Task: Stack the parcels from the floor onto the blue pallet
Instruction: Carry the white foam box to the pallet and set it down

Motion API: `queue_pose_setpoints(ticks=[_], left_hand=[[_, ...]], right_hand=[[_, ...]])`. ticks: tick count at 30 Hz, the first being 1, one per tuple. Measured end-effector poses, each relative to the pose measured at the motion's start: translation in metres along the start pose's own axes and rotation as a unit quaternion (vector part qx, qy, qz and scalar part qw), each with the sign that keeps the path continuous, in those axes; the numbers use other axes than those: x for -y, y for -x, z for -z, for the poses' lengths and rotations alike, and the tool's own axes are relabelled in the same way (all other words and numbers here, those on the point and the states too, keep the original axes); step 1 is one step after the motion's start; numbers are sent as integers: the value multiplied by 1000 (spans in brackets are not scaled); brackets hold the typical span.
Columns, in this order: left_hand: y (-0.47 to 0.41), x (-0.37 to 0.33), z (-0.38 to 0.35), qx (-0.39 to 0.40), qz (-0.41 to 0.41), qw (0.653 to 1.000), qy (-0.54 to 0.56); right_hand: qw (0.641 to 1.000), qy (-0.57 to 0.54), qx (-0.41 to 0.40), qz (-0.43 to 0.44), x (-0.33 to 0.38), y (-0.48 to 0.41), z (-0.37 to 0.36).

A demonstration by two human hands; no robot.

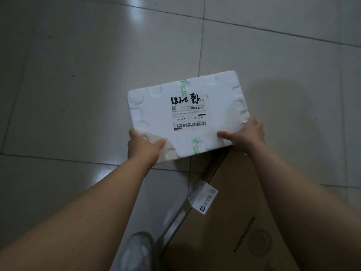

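A white foam parcel (187, 116) with a shipping label, black handwriting and green tape is held out in front of me above the tiled floor. My left hand (143, 146) grips its near left corner, thumb on top. My right hand (245, 133) grips its near right corner, thumb on the lid. A large brown cardboard parcel (238, 212) lies below my right arm, with a white label hanging off its left edge. No blue pallet is in view.
Grey glossy floor tiles (88, 85) fill the left and far parts of the view. A grey shoe (136, 251) shows at the bottom, beside the cardboard parcel's left edge.
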State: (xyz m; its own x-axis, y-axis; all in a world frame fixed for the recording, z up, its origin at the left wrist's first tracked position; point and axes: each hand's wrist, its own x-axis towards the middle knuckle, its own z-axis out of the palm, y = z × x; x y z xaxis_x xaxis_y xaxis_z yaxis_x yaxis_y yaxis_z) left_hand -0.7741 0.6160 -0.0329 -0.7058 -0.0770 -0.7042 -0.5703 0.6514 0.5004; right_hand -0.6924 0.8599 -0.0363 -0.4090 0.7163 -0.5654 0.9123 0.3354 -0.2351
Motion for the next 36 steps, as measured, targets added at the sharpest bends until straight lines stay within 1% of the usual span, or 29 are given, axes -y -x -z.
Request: queue_pose_setpoints(ticks=[3, 7, 11, 17, 22, 27, 33, 36], left_hand=[[5, -1, 16, -21, 9, 1000, 0], [28, -10, 56, -56, 19, 998, 10], [66, -25, 114, -95, 18, 995, 38], [147, -40, 217, -142, 21, 987, 76], [242, -43, 310, -185, 34, 972, 141], [369, -33, 398, -231, 46, 947, 219], [526, 20, 482, -303, 87, 908, 275], [606, 64, 514, -360, 109, 874, 308]], right_hand=[[1000, -6, -15, 18, 13, 14, 6], [997, -43, -8, 56, 43, 49, 24], [994, -70, -1, 83, 81, 104, 56], [988, -55, -6, 143, 144, 210, 122], [978, -40, 7, 206, 194, 316, 184], [961, 11, 32, 276, 234, 442, 246], [919, 56, 69, 384, 259, 600, 291], [886, 87, 95, 445, 258, 684, 292]])
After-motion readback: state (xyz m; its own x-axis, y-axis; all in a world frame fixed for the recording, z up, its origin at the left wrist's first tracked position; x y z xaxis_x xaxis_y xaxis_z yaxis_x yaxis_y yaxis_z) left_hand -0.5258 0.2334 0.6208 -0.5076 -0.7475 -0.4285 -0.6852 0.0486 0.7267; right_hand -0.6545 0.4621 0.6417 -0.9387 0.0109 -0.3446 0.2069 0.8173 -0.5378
